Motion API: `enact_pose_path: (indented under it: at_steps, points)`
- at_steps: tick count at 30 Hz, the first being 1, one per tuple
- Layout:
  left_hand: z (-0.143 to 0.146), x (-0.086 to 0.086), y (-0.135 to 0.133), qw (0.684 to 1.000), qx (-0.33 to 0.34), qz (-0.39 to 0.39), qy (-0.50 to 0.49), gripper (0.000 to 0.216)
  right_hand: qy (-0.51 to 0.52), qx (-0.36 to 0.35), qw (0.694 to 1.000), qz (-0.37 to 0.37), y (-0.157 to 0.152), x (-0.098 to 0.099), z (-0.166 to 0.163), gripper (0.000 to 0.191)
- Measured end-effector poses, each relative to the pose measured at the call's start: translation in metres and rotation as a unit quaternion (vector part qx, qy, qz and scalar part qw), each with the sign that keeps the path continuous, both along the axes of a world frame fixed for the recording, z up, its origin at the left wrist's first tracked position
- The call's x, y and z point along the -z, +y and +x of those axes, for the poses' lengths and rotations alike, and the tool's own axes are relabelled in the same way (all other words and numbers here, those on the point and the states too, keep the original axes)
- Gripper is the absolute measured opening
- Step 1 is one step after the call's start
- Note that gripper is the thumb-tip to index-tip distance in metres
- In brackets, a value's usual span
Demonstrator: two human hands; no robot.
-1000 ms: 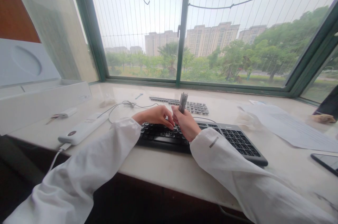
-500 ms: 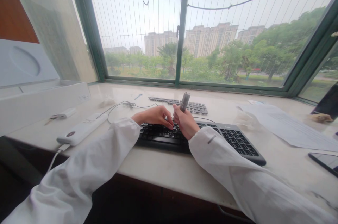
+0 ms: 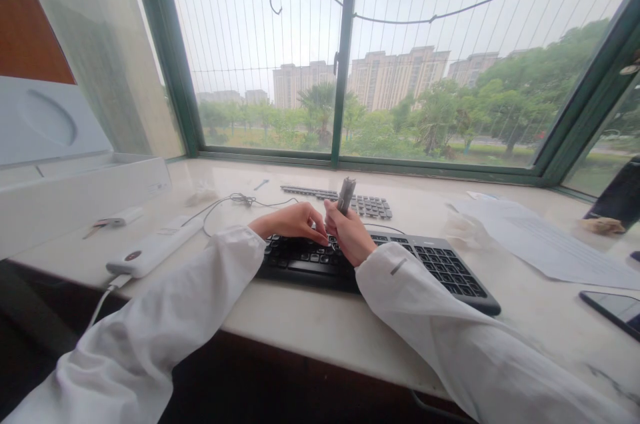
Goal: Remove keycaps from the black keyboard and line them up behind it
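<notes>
A black keyboard (image 3: pixel 440 265) lies on the pale stone sill in front of me. My right hand (image 3: pixel 350 236) is closed round a grey pen-like tool (image 3: pixel 345 195) that stands upright above the keys. My left hand (image 3: pixel 293 221) rests on the keys just left of it, fingers curled down and pinched against the keyboard near the tool's lower end. What those fingertips hold, if anything, is too small to see. White sleeves cover both arms.
A second, thinner key panel (image 3: pixel 350 200) lies behind the keyboard. A white power bank (image 3: pixel 153 249) with cable, a white box (image 3: pixel 75 191) and a small white stick (image 3: pixel 120 217) sit left. Papers (image 3: pixel 545 241) and a phone (image 3: pixel 613 307) lie right. Window frame behind.
The hands stay at the same keys. The tool tilted slightly right, then returned upright. The view shifted a little.
</notes>
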State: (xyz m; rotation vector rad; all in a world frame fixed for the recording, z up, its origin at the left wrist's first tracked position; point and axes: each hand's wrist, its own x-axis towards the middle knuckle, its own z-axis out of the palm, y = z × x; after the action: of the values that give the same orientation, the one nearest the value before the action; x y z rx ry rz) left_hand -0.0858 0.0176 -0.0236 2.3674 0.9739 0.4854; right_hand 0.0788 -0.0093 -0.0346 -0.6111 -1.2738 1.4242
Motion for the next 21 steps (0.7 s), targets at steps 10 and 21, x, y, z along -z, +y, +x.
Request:
enact_pose_path:
  at_steps: [10,21]
  points:
    - [0.0008,-0.0015,-0.002,1.0,-0.005,0.011,0.003,0.033,0.028,-0.014,0.999,-0.013,-0.0009,-0.001,0.0004,0.05]
    - [0.0011,-0.0038,-0.0031,1.0,-0.004,0.003,0.017,0.038,0.031,-0.019,0.999,-0.013,-0.0026,-0.0018,0.0005,0.05]
